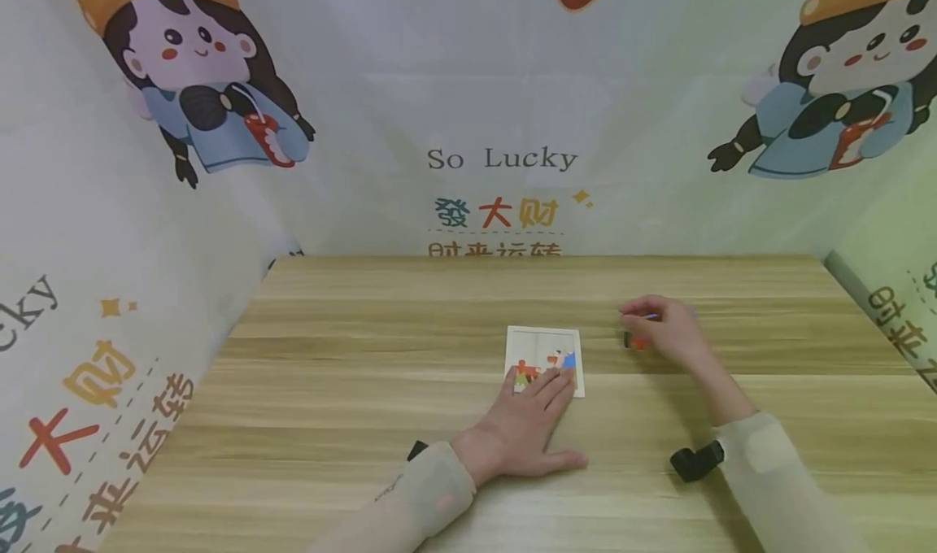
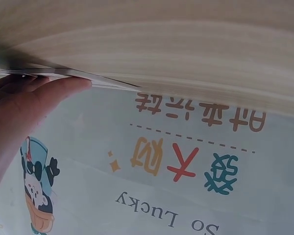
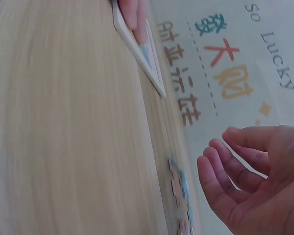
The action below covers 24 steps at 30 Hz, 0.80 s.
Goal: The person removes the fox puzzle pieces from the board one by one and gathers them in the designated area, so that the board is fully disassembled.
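From afar, I saw bare hands (image 1: 523, 429) and long off-white sleeves (image 1: 779, 480), a small black attachment (image 1: 697, 460) jutting beside each.

Small screened-off tabletop nook, indoor set-up type; can't tell if home, office or studio bldg. Wood-grain tabletop (image 1: 241, 423) w/ pale printed cloth (image 1: 644, 114) at far edge, plus left & right sides. Cloth has cartoon figs. (image 1: 212, 81), "So Lucky" lettering (image 1: 503, 159) & colored Chinese chars. (image 1: 496, 210), filling bkgd.
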Motion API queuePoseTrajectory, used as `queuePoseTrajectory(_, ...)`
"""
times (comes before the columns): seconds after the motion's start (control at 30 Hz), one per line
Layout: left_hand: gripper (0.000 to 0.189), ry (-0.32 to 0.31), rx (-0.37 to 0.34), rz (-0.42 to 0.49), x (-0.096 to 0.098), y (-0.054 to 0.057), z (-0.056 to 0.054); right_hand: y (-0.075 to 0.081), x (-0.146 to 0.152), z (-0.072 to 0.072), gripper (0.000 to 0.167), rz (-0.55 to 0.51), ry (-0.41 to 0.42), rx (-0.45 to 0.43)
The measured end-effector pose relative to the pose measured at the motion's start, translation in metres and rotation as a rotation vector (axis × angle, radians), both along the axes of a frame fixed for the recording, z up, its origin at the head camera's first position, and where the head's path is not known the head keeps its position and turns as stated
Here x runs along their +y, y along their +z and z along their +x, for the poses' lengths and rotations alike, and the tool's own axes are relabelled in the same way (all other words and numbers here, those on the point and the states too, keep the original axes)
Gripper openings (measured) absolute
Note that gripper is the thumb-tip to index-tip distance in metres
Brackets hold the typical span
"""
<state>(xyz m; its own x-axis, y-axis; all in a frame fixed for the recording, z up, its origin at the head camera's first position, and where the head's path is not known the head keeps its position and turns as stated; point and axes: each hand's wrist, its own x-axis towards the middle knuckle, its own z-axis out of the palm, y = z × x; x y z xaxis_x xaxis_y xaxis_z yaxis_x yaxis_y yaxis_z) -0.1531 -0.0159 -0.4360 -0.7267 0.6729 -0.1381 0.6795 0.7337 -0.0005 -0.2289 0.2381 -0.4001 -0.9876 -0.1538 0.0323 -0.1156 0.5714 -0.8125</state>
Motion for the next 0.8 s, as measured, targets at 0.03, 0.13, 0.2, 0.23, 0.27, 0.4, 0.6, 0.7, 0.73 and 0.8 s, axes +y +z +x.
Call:
queuePoseTrajectory(0.03,0.092,0.000,0.001,0.001,0.000,0.000,0.000,-0.001,-0.006,-0.002,0.032,-0.008,0.015,-0.002)
queuePoseTrajectory(0.13,0.093,0.000,-0.005,0.002,0.000,0.000,-0.001,-0.005,-0.025,-0.006,0.030,-0.006,0.065,-0.014)
queuePoseTrajectory(0.2,0.093,0.000,-0.013,0.004,0.000,0.000,-0.001,-0.009,-0.035,-0.007,0.029,0.028,0.100,-0.025)
queuePoseTrajectory(0.23,0.094,-0.001,-0.018,0.005,0.000,0.000,-0.001,-0.010,-0.039,-0.008,0.029,0.051,0.121,-0.032)
queuePoseTrajectory(0.27,0.094,-0.001,-0.023,0.004,0.000,0.000,-0.001,-0.012,-0.043,-0.008,0.029,0.079,0.145,-0.039)
queuePoseTrajectory(0.4,0.095,-0.006,-0.041,-0.006,0.000,0.000,-0.001,-0.017,-0.051,-0.006,0.028,0.174,0.256,-0.035)
queuePoseTrajectory(0.6,0.097,-0.015,-0.059,-0.020,0.001,0.002,-0.002,-0.017,-0.055,-0.004,0.023,0.197,0.340,-0.036)
queuePoseTrajectory(0.7,0.097,-0.013,-0.061,-0.021,0.000,0.002,-0.001,-0.019,-0.057,-0.005,0.022,0.187,0.354,-0.032)
queuePoseTrajectory(0.73,0.097,-0.012,-0.058,-0.021,0.000,0.002,-0.001,-0.019,-0.059,-0.005,0.021,0.178,0.355,-0.033)
queuePoseTrajectory(0.8,0.096,-0.011,-0.056,-0.019,-0.001,0.003,0.000,-0.021,-0.061,-0.005,0.017,0.151,0.350,-0.044)
